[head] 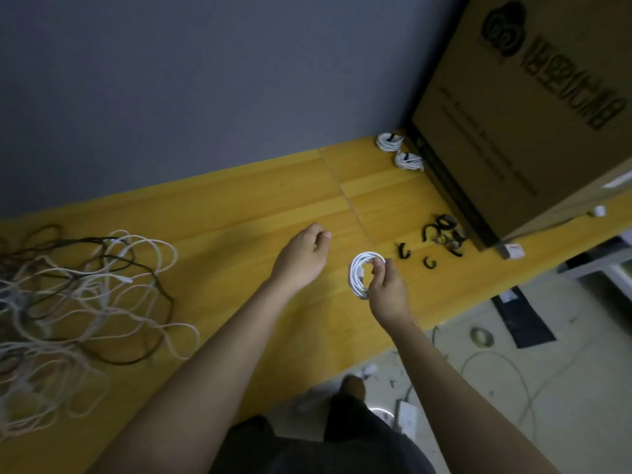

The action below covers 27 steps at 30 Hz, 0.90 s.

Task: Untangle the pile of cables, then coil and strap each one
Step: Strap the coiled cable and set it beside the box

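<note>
My right hand (388,290) pinches a small coiled white cable (359,273) above the yellow wooden table (239,206). To its left hovers my left hand (304,253), fingers loosely curled and holding nothing. A tangled pile of white and black cables (75,309) sprawls over the table's left side. Two white coils bound with black straps (400,152) lie at the back, beside the cardboard box. Several loose black straps (437,241) are scattered just right of my right hand.
A large cardboard box (533,107) stands on the table's right end against the grey wall (171,80). Below the table edge, the floor holds a tape roll (481,336), stray wires and a white power strip (407,415).
</note>
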Each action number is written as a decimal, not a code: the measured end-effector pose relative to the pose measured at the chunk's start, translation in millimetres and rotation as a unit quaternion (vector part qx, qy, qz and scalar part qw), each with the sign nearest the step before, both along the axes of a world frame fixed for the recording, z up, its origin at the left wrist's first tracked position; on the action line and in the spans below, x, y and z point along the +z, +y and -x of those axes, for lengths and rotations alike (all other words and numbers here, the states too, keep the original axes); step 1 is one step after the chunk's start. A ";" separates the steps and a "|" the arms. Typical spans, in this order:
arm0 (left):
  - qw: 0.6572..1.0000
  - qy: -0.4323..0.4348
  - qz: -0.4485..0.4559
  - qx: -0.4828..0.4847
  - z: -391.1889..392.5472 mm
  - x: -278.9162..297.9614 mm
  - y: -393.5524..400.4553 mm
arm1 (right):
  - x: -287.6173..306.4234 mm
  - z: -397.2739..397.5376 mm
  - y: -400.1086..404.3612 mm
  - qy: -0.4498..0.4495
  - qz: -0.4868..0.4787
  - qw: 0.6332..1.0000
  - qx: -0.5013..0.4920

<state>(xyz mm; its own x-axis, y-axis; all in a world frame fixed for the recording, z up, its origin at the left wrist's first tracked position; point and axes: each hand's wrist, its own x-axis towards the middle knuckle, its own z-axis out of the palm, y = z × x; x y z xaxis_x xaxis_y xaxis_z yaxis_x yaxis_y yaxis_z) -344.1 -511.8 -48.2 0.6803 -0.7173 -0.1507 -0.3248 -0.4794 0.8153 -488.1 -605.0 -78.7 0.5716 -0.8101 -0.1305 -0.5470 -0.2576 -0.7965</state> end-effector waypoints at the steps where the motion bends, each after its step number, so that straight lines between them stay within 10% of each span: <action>1: 1.000 0.000 -0.002 0.006 8.3 -1.9 -15.7 | -2.5 13.3 -19.3 0.015 0.001 1.000 0.002; 27: 0.966 0.066 -0.250 0.006 134.7 -110.3 -246.2 | -78.5 129.5 -269.5 0.172 -0.036 0.982 0.068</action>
